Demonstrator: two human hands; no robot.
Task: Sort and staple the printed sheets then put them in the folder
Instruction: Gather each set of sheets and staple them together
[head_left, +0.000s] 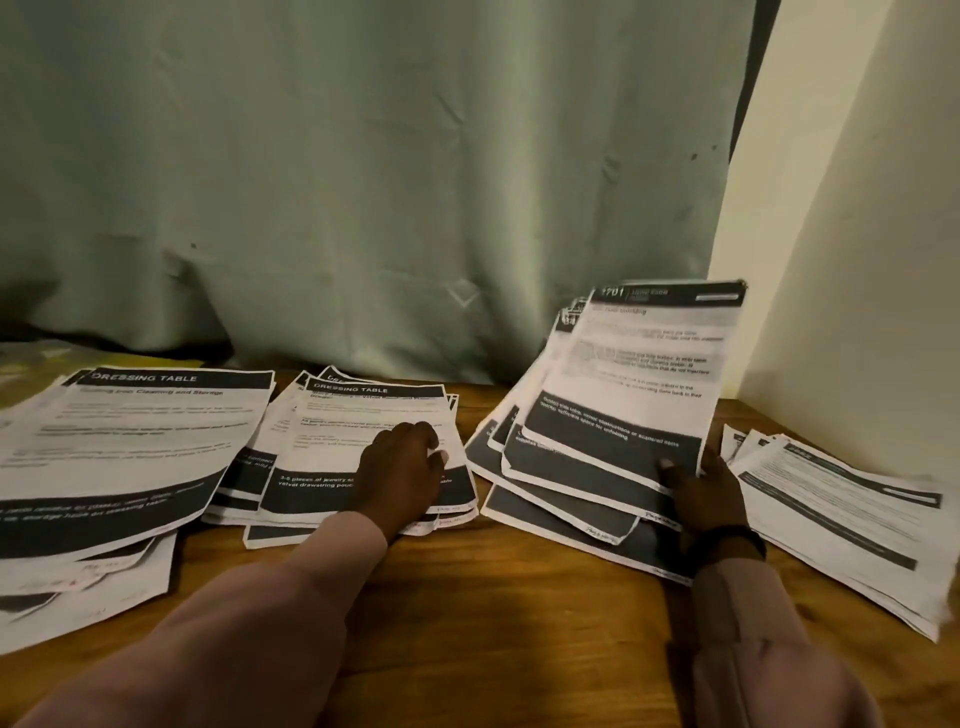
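Several piles of printed sheets with dark header and footer bands lie on a wooden table (467, 597). My left hand (402, 475) rests palm down on the middle pile (358, 431), headed "DRESSING TABLE". A larger pile (130, 441) with the same heading lies at the far left. My right hand (704, 491) grips the lower right edge of a fanned bundle of sheets (634, 374), thumb on top, lifting its far end off the table. A further pile (841, 514) lies at the far right. No stapler or folder is in view.
A pale green curtain (363, 182) hangs right behind the table. A cream wall (857, 260) stands at the right, close to the right-hand piles. A patterned yellow cloth (47, 358) shows at the far left.
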